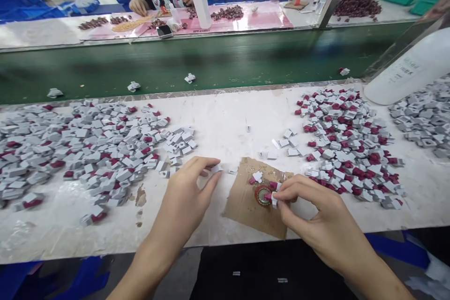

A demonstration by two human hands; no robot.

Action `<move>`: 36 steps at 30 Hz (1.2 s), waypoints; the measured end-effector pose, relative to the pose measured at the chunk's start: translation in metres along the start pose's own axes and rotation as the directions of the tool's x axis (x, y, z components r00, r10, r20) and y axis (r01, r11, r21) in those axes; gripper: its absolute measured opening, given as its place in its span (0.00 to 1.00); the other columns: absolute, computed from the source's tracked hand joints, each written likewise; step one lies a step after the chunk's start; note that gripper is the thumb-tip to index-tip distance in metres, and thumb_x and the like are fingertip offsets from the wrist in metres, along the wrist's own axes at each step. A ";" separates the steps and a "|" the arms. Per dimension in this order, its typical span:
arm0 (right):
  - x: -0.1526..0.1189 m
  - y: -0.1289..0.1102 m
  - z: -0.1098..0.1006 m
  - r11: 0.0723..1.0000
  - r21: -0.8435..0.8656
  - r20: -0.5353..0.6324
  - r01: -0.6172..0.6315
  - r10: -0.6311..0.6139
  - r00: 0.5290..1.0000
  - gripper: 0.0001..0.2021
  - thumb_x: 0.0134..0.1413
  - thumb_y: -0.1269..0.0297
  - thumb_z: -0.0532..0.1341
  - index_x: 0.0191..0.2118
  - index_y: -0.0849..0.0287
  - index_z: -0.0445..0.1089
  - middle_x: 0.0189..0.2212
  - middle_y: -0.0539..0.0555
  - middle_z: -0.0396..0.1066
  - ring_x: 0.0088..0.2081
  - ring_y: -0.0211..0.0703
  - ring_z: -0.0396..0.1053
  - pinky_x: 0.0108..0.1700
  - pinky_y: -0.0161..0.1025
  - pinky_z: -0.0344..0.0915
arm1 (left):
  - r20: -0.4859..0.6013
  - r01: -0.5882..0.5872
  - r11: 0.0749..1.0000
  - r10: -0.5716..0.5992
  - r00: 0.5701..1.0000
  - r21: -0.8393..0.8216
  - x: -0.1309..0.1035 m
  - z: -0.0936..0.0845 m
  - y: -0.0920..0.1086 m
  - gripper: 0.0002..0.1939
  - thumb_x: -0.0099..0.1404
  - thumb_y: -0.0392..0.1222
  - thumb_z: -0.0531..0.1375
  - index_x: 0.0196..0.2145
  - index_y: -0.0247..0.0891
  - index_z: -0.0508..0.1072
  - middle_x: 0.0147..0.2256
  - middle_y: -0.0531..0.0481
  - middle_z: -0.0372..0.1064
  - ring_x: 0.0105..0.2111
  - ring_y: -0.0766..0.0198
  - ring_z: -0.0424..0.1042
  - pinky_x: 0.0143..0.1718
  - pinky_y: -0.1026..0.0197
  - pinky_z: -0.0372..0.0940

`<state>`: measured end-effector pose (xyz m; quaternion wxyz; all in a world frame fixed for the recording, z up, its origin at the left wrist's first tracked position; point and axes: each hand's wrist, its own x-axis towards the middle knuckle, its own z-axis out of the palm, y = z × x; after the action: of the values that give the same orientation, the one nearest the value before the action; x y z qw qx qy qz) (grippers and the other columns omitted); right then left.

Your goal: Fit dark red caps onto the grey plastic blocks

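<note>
My left hand (191,192) pinches a small grey plastic piece (216,168) between thumb and fingertips, just left of a cardboard sheet (242,211). Over that cardboard, my right hand (312,201) grips a small grey-and-maroon plastic part (273,199) at its fingertips. The part's maroon end is above a round cap with a reddish rim (262,195), which holds something shiny; whether they touch I cannot tell. Another grey-and-maroon piece (256,178) lies on the cardboard behind the cap, and one more maroon bit is partly hidden by my right fingers.
Heaps of grey-and-maroon parts spread left (116,145) and right (351,145). A large white bottle (411,68) leans at the far right beside a grey heap (425,117). A green conveyor belt (225,61) carries several pieces. Across it, a person's hands (139,6) are over another table.
</note>
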<state>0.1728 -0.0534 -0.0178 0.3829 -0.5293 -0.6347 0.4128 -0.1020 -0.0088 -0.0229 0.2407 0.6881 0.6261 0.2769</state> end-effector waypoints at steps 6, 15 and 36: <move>0.011 0.011 -0.009 0.903 0.429 -0.199 -0.019 0.115 0.973 0.04 0.65 0.62 0.77 0.41 0.41 0.88 0.42 0.52 0.85 0.45 0.50 0.84 0.44 0.43 0.82 | 0.202 0.136 0.797 -0.017 0.979 -0.589 0.018 0.014 0.047 0.07 0.72 0.45 0.72 0.47 0.45 0.85 0.44 0.47 0.87 0.44 0.53 0.87 0.46 0.52 0.84; 0.034 0.019 -0.012 0.786 0.613 -0.207 -0.080 0.257 0.944 0.06 0.57 0.55 0.81 0.39 0.44 0.88 0.42 0.52 0.86 0.47 0.52 0.85 0.53 0.51 0.83 | 0.403 0.344 0.464 0.031 0.915 -0.816 0.034 0.044 0.071 0.10 0.71 0.41 0.75 0.48 0.40 0.83 0.40 0.45 0.89 0.40 0.54 0.89 0.46 0.53 0.86; 0.125 0.021 -0.062 0.988 -0.056 -0.144 -0.142 0.133 0.981 0.11 0.64 0.57 0.77 0.51 0.49 0.89 0.44 0.58 0.88 0.43 0.55 0.86 0.45 0.54 0.85 | 0.246 -0.184 0.919 0.280 0.928 -0.349 0.147 0.052 0.050 0.03 0.70 0.40 0.71 0.41 0.43 0.87 0.45 0.45 0.87 0.47 0.48 0.83 0.53 0.42 0.77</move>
<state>0.2193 0.0793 -0.0087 0.3792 -0.6119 -0.5816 0.3788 -0.0204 0.1331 -0.0154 0.4035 0.7429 0.4436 0.2975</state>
